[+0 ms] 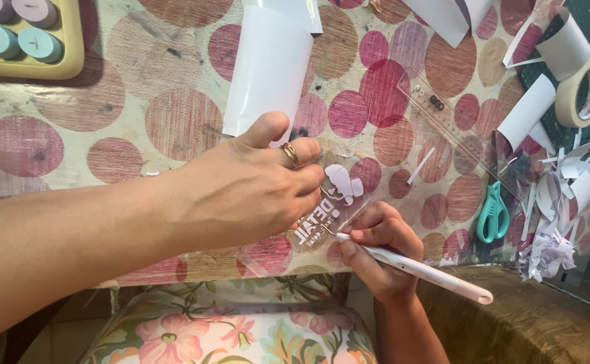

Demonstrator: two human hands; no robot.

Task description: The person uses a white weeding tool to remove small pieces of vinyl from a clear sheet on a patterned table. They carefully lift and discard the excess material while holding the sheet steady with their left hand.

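My left hand point(241, 192), with a gold ring on one finger, presses flat on a clear plastic piece point(328, 209) that bears pale lilac and white sticker shapes and lies on the table near its front edge. My right hand point(376, 253) grips a slim white pen-shaped tool point(423, 268) like a pencil. Its tip touches the clear piece just beside my left fingertips. Much of the clear piece is hidden under my left palm.
The dotted tablecloth point(140, 121) carries a curled white sheet point(268, 67), a clear ruler point(443, 114), teal-handled scissors point(493, 212), a roll of masking tape point(583, 91), paper scraps point(564, 202) and a yellow calculator point(25, 37). A floral seat cushion point(227, 334) is below the edge.
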